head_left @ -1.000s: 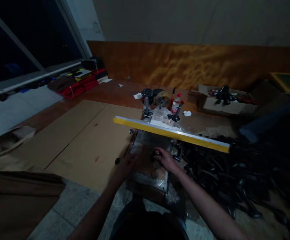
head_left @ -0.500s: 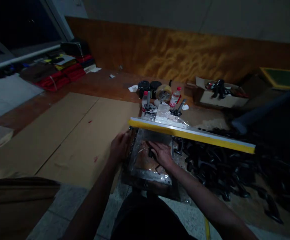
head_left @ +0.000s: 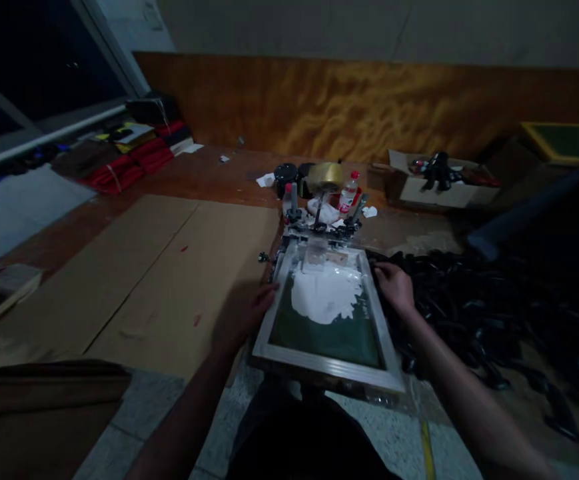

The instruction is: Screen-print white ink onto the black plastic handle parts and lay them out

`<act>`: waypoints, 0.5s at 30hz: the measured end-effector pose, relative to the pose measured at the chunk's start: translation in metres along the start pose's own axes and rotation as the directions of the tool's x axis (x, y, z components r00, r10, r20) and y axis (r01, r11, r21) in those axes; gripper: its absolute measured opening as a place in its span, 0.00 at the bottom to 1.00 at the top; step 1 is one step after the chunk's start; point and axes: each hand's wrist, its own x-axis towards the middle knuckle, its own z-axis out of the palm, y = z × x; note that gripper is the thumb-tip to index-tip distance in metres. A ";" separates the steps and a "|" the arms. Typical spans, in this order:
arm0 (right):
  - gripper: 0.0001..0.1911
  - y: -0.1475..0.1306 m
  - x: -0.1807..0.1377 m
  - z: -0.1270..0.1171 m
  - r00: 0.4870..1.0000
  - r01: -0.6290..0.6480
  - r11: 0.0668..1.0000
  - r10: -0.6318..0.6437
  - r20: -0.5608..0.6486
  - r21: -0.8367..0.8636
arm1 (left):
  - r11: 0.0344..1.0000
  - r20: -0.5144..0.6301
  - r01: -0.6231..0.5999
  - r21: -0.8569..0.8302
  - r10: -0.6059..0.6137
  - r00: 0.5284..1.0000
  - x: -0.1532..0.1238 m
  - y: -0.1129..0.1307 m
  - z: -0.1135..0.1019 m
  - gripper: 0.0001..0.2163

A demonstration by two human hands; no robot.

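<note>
A screen printing frame [head_left: 329, 367] lies flat in front of me, its silver rails around a dark green mesh. White ink [head_left: 324, 293] spreads over the mesh's upper half, and a blurred pale blade-like piece [head_left: 319, 252] stands at its far end. My left hand [head_left: 252, 310] is closed at the left rail, fingertips on it, dark and blurred. At the right rail, my right hand [head_left: 395, 285] has its fingers pinched together against the outer edge. The printing base underneath is mostly hidden. Behind the frame are the metal hinge clamps [head_left: 319, 227].
Black curved pieces [head_left: 469, 320] are heaped on the right. Flat cardboard [head_left: 169, 267] covers the left side. Behind stand a bottle [head_left: 349, 192], black jars [head_left: 285, 179], a tape roll [head_left: 325, 175] and a carton [head_left: 444, 190]. A dark-clothed person [head_left: 544, 220] is at far right.
The frame has swung down from its raised position, covering the base. My right hand has left the black piece on the base and moved right and up to the frame's side.
</note>
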 end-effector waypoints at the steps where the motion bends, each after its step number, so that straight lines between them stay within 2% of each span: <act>1: 0.25 -0.009 0.007 -0.002 0.998 0.043 0.999 -0.044 -0.044 -0.015 | 0.999 0.050 0.036 -0.017 -0.035 0.998 -0.001 -0.016 0.005 0.30; 3: 0.29 -0.040 0.019 0.004 0.977 0.202 0.976 -0.206 -0.046 -0.080 | 0.996 0.125 0.081 -0.034 -0.077 0.989 -0.001 -0.041 0.017 0.35; 5: 0.32 -0.077 0.027 0.017 0.939 0.344 0.925 -0.337 0.070 -0.159 | 0.997 0.146 0.076 -0.007 -0.075 0.986 0.003 -0.058 0.027 0.36; 6: 0.30 -0.093 0.029 0.024 0.925 0.374 0.906 -0.349 0.150 -0.199 | 0.998 0.145 0.065 -0.002 -0.064 0.987 0.006 -0.064 0.030 0.35; 8: 0.21 -0.116 0.028 0.038 0.906 0.379 0.886 -0.297 0.301 -0.267 | 0.999 0.142 0.048 -0.027 -0.043 0.989 0.010 -0.072 0.033 0.34; 10: 0.14 -0.123 0.021 0.048 0.893 0.354 0.881 -0.219 0.394 -0.312 | 0.997 0.156 0.042 -0.067 -0.031 0.987 0.013 -0.077 0.033 0.34; 12: 0.12 -0.118 0.005 0.054 0.872 0.376 0.867 -0.213 0.442 -0.325 | 0.995 0.176 0.060 -0.075 -0.046 0.983 0.015 -0.079 0.032 0.34; 14: 0.11 -0.108 -0.016 0.056 0.819 0.481 0.828 -0.307 0.485 -0.287 | 0.994 0.200 0.083 -0.072 -0.067 0.977 0.014 -0.080 0.031 0.35; 15: 0.11 -0.102 -0.027 0.055 0.773 0.553 0.796 -0.377 0.511 -0.248 | 0.993 0.209 0.090 -0.080 -0.072 0.975 0.014 -0.080 0.031 0.35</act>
